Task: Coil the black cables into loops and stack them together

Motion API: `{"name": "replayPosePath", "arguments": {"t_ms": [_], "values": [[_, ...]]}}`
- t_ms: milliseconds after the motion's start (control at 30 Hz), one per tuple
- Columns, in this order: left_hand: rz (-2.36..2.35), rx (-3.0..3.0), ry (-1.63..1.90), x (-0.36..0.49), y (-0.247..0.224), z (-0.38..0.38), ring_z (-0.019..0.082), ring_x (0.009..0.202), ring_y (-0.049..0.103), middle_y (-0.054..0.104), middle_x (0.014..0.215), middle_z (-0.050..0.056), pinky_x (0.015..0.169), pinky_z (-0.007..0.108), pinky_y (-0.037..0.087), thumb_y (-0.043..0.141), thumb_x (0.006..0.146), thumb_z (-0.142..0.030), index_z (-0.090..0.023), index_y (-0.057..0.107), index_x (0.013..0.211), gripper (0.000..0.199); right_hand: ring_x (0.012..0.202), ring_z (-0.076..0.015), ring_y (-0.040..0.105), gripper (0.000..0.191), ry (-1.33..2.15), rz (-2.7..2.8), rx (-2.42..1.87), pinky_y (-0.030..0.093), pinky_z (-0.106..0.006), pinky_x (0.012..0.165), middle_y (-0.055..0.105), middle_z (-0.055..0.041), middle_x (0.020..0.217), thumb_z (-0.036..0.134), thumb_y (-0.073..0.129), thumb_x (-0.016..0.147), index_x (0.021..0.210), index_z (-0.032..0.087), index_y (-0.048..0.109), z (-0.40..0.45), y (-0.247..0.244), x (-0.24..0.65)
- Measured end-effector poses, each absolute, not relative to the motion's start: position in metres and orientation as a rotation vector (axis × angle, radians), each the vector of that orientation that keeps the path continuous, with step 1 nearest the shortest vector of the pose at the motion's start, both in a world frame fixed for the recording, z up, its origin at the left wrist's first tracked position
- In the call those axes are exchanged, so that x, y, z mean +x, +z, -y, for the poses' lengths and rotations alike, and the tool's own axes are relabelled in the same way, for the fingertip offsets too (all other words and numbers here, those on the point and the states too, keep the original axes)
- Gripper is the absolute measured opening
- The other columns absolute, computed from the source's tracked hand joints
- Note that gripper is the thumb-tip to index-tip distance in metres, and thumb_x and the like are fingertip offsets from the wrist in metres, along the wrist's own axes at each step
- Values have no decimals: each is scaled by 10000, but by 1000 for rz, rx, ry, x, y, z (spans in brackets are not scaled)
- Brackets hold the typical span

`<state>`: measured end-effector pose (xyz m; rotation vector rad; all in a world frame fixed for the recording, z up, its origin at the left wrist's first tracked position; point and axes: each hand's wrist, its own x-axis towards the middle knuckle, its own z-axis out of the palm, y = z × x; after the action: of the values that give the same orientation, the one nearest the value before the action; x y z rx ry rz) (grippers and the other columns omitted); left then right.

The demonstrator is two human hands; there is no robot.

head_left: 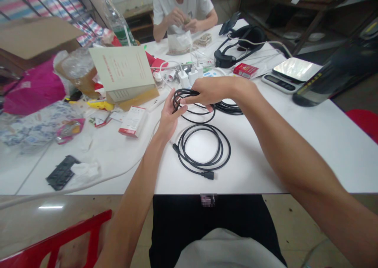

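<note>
Loops of a black cable (197,122) are held between my two hands above the white table (254,157). My left hand (171,116) has its fingers around the left side of the loops. From above, my right hand (206,91) grips the top of the same loops, its fingers bent over them. Nearer the table's front edge lies a coiled black cable (227,149) with a plug (208,175) at its lower end. Another black coil (228,108) rests behind, partly hidden by my right hand and forearm.
A person (184,8) sits across the table, hands on a small item. Left are a red-white box (132,121), a standing booklet (122,69) and a black tray (62,172). Right are a scale (283,80), a dark bottle (319,82) and a headset (226,58).
</note>
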<state>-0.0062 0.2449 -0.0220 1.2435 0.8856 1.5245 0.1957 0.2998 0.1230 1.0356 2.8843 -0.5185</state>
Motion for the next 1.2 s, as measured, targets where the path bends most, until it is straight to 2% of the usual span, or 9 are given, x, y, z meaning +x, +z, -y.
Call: {"name": "replayPosePath", "arguments": {"t_ms": [100, 167, 300, 400, 467, 600, 800, 933, 1200], "values": [[-895, 1272, 1529, -6, -22, -244, 310, 1543, 488, 627, 1548, 39, 1271, 406, 380, 1011, 696, -398, -361, 603, 1507, 909, 720, -183, 628, 765, -567, -2875, 1014, 438, -306, 722, 653, -86, 651, 824, 447, 1011, 833, 129, 713, -304, 119, 196], [-904, 1276, 1529, -6, -21, -243, 295, 1486, 537, 663, 1491, 42, 1239, 388, 408, 978, 719, -347, -329, 651, 1436, 788, 712, -180, 619, 772, -584, -2914, 970, 429, -305, 717, 638, -81, 637, 845, 458, 995, 803, 135, 695, -309, 114, 197], [-919, 1229, 1555, -6, -21, -243, 215, 1195, 662, 749, 1192, 17, 1087, 323, 495, 886, 742, -222, -251, 736, 1139, 426, 603, -137, 544, 770, -578, -3081, 842, 392, -281, 663, 539, -26, 542, 892, 504, 943, 710, 167, 613, -320, 103, 199], [-899, 1197, 1563, -7, -21, -242, 165, 1024, 662, 721, 1031, -10, 967, 278, 514, 855, 753, -173, -237, 720, 1021, 306, 581, -115, 510, 742, -580, -3132, 834, 378, -270, 648, 512, -10, 535, 872, 548, 938, 711, 168, 599, -319, 101, 198], [-897, 1192, 1559, -6, -20, -242, 163, 994, 658, 708, 1000, -11, 946, 280, 516, 855, 752, -175, -234, 709, 992, 286, 589, -107, 501, 711, -634, -3134, 876, 383, -265, 650, 515, -6, 550, 841, 588, 939, 733, 161, 610, -313, 104, 195], [-903, 1183, 1545, -5, -17, -242, 189, 1035, 672, 710, 999, 7, 1013, 327, 509, 848, 742, -186, -230, 713, 979, 277, 636, -117, 530, 649, -791, -3030, 1003, 416, -267, 669, 560, -25, 622, 772, 613, 969, 803, 145, 649, -301, 114, 189], [-918, 1080, 1538, -5, -16, -242, 200, 1121, 692, 748, 1095, 35, 1074, 344, 498, 853, 730, -173, -224, 751, 1070, 359, 650, -134, 564, 742, -877, -2950, 992, 462, -288, 721, 583, -43, 666, 796, 386, 1049, 835, 141, 659, -305, 119, 194], [-929, 1098, 1515, -6, -17, -241, 201, 1157, 693, 759, 1131, 40, 1085, 330, 505, 869, 753, -195, -228, 771, 1109, 371, 637, -135, 556, 774, -899, -2880, 1065, 458, -293, 724, 569, -37, 638, 816, 326, 1050, 818, 146, 638, -310, 121, 202], [-940, 1082, 1518, -5, -19, -243, 192, 1130, 697, 766, 1132, 37, 1131, 340, 494, 945, 754, -324, -230, 781, 1093, 389, 639, -109, 518, 544, -849, -2877, 1087, 376, -266, 668, 582, -31, 674, 599, 460, 1094, 862, 136, 627, -301, 131, 201]]}}
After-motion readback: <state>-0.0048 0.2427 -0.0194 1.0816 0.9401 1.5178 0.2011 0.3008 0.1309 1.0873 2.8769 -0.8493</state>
